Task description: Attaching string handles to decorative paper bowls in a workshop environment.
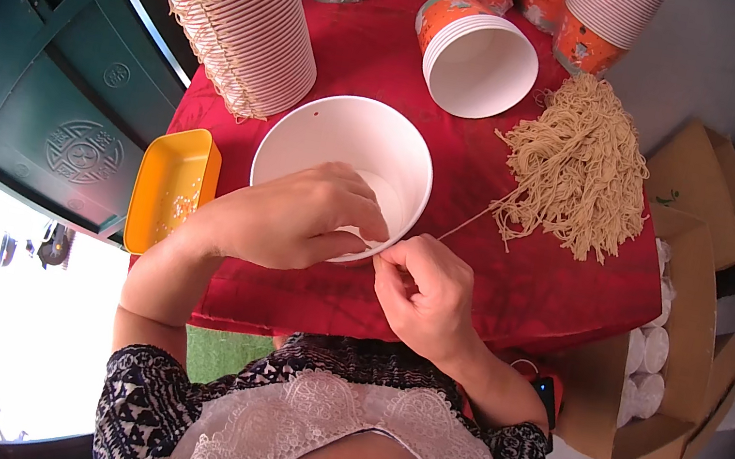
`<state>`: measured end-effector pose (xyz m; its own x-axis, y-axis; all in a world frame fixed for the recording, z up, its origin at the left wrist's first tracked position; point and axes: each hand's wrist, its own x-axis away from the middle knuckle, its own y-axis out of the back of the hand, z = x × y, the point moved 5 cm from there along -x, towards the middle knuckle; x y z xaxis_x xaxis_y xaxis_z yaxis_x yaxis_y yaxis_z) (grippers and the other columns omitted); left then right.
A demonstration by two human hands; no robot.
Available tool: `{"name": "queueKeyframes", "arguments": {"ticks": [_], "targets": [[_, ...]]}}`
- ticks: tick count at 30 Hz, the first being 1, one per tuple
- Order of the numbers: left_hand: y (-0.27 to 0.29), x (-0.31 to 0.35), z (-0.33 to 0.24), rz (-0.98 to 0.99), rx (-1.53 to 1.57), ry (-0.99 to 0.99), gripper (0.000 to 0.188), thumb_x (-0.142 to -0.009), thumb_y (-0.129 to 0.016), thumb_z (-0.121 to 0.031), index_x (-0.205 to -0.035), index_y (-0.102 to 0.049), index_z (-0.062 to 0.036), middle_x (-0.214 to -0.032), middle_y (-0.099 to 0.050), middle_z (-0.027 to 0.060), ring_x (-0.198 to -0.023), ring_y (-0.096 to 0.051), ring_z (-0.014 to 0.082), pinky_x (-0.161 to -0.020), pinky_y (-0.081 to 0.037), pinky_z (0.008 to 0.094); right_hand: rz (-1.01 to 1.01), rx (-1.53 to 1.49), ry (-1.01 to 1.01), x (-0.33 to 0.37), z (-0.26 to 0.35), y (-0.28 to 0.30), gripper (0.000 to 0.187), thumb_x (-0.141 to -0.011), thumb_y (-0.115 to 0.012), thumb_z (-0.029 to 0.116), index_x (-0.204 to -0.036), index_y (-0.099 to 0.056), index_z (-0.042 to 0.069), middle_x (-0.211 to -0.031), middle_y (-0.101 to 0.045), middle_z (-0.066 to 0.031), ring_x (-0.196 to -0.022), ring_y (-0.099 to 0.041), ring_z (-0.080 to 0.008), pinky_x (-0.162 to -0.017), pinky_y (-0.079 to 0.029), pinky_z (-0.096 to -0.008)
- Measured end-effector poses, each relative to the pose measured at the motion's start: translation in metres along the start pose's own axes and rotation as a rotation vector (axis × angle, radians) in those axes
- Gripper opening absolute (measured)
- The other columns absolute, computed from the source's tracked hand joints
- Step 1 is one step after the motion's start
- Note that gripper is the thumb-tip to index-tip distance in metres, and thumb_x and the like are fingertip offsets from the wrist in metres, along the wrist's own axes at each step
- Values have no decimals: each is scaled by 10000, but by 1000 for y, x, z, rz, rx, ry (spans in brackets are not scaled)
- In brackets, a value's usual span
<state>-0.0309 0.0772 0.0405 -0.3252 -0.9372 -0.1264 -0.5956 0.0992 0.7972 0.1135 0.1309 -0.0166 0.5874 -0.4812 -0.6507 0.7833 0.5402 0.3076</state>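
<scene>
A white paper bucket (344,137) stands with its mouth toward me, a small hole visible near its far rim. My left hand (291,216) reaches over the rim into it, thumb and fingers drawn together by the near right wall. What they hold, if anything, is hidden. Outside that same rim, my right hand (426,289) pinches a beige string (467,223), which runs toward a heap of cut strings (580,169) on the right. At the left rises a tall leaning stack of orange-printed paper buckets (256,23), with string loops hanging along its side.
A yellow tray (181,157) with small white bits sits at the left edge of the red-covered table (531,308). Several nested buckets (485,64) lie tipped beyond my bucket. Wrapped stacks (611,22) line the back. An open carton (694,327) with white rolled items stands right.
</scene>
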Motion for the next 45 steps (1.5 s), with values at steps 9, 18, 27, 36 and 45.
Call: {"name": "queueKeyframes", "arguments": {"ticks": [9, 18, 27, 36, 45], "targets": [[4, 3, -1, -76, 6, 157, 91, -846, -637, -76, -873, -655, 10, -820, -666, 169, -806, -619, 371, -808, -469, 443, 11, 21, -10, 4, 3, 1, 165, -786, -722, -37, -874, -596, 21, -752, -615, -117, -667, -650, -295, -571, -514, -399], [1, 12, -11, -272, 250, 172, 86, -802, -654, 22, -758, -589, -15, -856, -667, 80, -769, -597, 174, -727, -470, 312, 65, 88, -67, 12, -5, 3, 125, -829, -696, -14, -916, -610, 12, -812, -631, -145, -723, -658, -336, -608, -532, -421], [-19, 7, -2, -324, 714, 226, 79, -895, -675, 5, -823, -649, 22, -791, -653, 11, -678, -534, 41, -583, -431, 210, 67, 68, -88, 6, -5, 0, 105, -836, -691, -9, -906, -617, 15, -809, -629, -149, -721, -652, -354, -606, -520, -435], [-21, 4, 4, -282, 831, 361, 38, -902, -685, 9, -923, -667, 35, -815, -638, -6, -712, -557, 45, -609, -459, 208, 90, -261, -322, 3, 0, 35, 141, -957, -612, -14, -1094, -590, -36, -870, -651, -21, -720, -575, -29, -614, -464, -184], [-21, -1, -1, -291, 585, 288, 77, -896, -716, -27, -931, -666, 20, -803, -645, -5, -713, -550, 50, -612, -459, 221, 217, -568, -318, -32, 13, 41, 104, -912, -553, -72, -990, -609, -33, -991, -582, -60, -720, -506, -37, -592, -410, -196]]}}
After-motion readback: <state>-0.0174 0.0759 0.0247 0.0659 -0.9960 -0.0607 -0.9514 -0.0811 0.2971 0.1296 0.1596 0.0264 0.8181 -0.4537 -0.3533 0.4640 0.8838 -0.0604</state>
